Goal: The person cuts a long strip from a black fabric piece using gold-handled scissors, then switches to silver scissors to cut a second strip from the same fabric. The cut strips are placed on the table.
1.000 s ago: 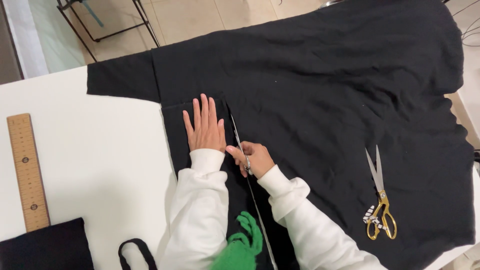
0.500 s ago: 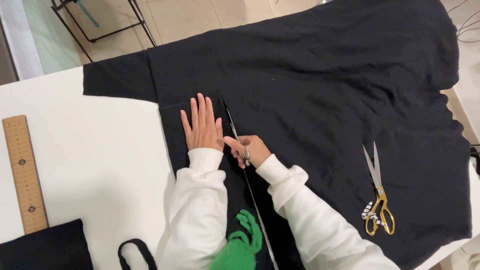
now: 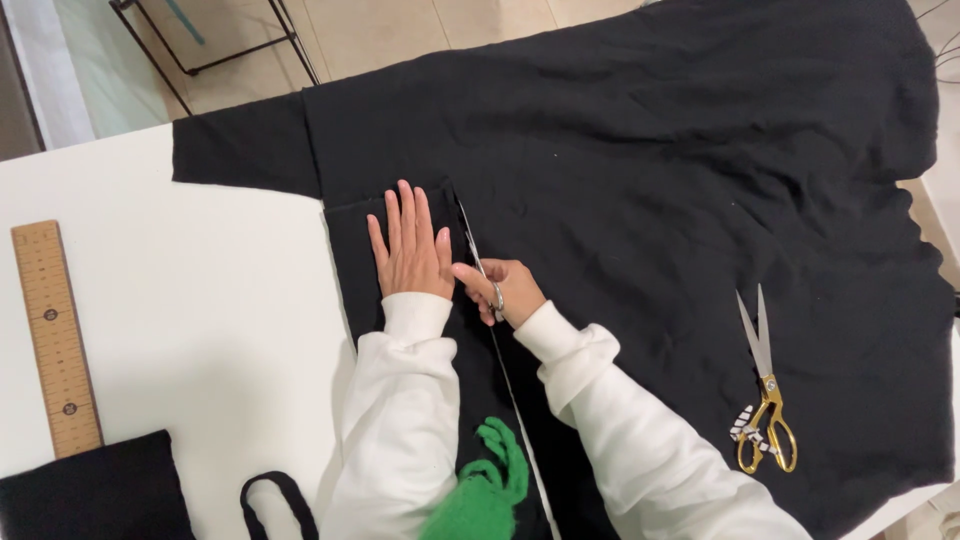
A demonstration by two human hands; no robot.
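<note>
1. Plainly soft and limp: large sheet of black woven fabric [image 3: 640, 200] spread flat over most of the white tabletop [image 3: 200, 300], one corner hanging past the far edge.
2. Pressed flat under the left hand [image 3: 410, 248], fingers together and extended, palm down on a narrower black fabric panel [image 3: 350, 260] laid along the cloth's left side.
3. Pinched in the right hand [image 3: 500, 290], just beside the left: a small thin marking tool [image 3: 472, 250], too slim to identify, tip on a pale straight line [image 3: 510, 400] running toward the body.
4. Light, likely to slide and wrinkle on the smooth table; best held by flat pressure near the line, not by lifting an edge.
5. Lying untouched, well apart to the right: gold-handled steel scissors [image 3: 765, 400].
6. At the far left: flat wooden ruler [image 3: 55, 340]; nearer, a black strap loop [image 3: 280, 500].
</note>
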